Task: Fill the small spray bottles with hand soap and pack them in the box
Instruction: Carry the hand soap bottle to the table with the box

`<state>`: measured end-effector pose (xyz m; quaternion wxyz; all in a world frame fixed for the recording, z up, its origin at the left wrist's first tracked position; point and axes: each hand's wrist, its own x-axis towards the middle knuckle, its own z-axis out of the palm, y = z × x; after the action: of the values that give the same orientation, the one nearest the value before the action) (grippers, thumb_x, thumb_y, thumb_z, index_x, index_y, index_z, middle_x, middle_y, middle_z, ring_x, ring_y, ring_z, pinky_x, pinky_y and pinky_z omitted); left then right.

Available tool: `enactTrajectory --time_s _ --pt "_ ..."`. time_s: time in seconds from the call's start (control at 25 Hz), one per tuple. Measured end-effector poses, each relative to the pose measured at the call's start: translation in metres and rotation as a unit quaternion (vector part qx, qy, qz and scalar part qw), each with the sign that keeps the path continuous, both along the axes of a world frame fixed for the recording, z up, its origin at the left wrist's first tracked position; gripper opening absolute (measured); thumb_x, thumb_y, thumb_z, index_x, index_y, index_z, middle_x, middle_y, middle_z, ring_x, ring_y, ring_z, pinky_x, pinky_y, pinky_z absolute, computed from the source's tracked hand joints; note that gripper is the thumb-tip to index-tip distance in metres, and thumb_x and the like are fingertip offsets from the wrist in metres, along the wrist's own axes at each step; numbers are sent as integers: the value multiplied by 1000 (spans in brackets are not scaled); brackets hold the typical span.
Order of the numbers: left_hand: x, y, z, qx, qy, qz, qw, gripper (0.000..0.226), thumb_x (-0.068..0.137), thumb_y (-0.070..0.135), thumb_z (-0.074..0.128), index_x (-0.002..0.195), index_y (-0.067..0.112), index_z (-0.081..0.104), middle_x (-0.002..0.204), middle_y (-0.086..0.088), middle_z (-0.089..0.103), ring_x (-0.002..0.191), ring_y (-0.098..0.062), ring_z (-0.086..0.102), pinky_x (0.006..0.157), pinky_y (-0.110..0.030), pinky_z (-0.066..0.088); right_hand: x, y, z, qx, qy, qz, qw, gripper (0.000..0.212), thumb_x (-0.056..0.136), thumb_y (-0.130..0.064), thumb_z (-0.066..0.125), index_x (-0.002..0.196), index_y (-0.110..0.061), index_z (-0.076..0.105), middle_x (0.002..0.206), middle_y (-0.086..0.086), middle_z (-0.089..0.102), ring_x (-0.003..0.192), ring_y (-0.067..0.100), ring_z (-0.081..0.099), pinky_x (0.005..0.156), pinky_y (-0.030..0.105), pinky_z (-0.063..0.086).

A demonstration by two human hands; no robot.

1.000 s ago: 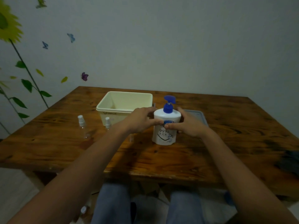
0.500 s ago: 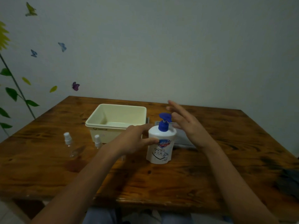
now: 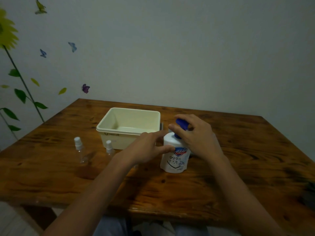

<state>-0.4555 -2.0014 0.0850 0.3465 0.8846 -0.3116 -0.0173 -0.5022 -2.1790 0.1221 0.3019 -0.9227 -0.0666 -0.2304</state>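
A white hand soap bottle with a blue pump stands upright in the middle of the wooden table. My left hand holds the bottle's left side with thumb and fingers. My right hand grips the blue pump from the right, fingers curled round its neck. Two small clear spray bottles with white caps stand to the left, one further out and one by the box. The cream plastic box sits open and empty behind my left hand.
A grey lid lies behind the soap bottle, mostly hidden by my right hand. A dark object lies at the table's right edge. The wall with butterfly and sunflower stickers rises behind the table. My knees show below the near table edge.
My right hand has come down from hovering open beside the pump and now curls round it. My left hand stays on the bottle's side. The camera has tilted up slightly.
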Motion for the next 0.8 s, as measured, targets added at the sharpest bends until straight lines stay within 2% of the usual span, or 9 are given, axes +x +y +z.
enactTrajectory --time_s 0.12,0.2,0.32,0.44,0.52,0.6,0.68,0.72,0.8 --pt "-2 -2 2 7 -6 3 1000 56 86 49 62 137 39 43 128 7 62 116 -13 57 82 -25 47 -2 -7 -6 68 45 46 996 63 82 -53 61 139 -41 36 123 -24 46 100 -7 48 79 13 42" --pt "-1 -1 4 9 5 1 1000 54 86 48 63 136 38 45 127 7 62 115 -14 58 84 -27 48 -3 -14 -10 111 59 78 989 56 87 -43 59 138 -46 35 133 -18 48 112 1 51 86 22 49" --pt "-1 -2 6 10 20 -1 1000 54 86 47 64 136 38 46 129 7 61 116 -14 56 88 -31 48 -4 -17 -13 138 44 77 986 43 91 -29 55 129 -46 44 128 -15 53 106 -1 55 85 25 52" --pt "-3 -4 6 8 19 1 1000 53 86 46 64 136 37 46 130 6 60 118 -15 55 88 -31 47 -3 -14 -13 115 0 44 992 41 91 -24 56 128 -38 50 124 -13 57 103 -1 55 86 23 50" --pt "-4 -5 7 5 20 5 1000 53 86 45 64 136 37 45 131 6 59 118 -15 55 87 -29 46 -3 -15 -11 98 -2 45 994 44 90 -27 58 130 -40 46 123 -18 54 106 -1 53 84 19 49" --pt "-3 -6 6 9 21 5 1000 54 87 45 63 137 38 43 132 7 59 119 -16 55 88 -30 46 -4 -20 -13 110 44 60 991 61 86 -37 63 138 -46 33 125 -25 45 107 -5 49 76 13 45" --pt "-1 -9 5 28 22 -6 999 55 89 47 60 139 39 39 134 7 57 119 -16 54 89 -32 47 -9 -28 -23 173 127 79 973 82 79 -40 70 145 -44 20 129 -22 40 103 -6 48 69 13 46" --pt "-1 -12 4 38 28 -14 999 57 90 48 58 141 39 35 135 7 55 119 -16 53 90 -32 48 -12 -31 -29 199 160 86 963 86 77 -40 71 145 -41 20 134 -18 41 102 -3 51 70 16 49" --pt "-2 -20 1 52 42 -20 998 63 90 53 54 145 39 26 141 5 49 122 -17 51 95 -37 48 -20 -34 -41 229 178 77 954 76 74 -41 72 140 -38 34 133 -10 50 101 5 58 72 20 54"
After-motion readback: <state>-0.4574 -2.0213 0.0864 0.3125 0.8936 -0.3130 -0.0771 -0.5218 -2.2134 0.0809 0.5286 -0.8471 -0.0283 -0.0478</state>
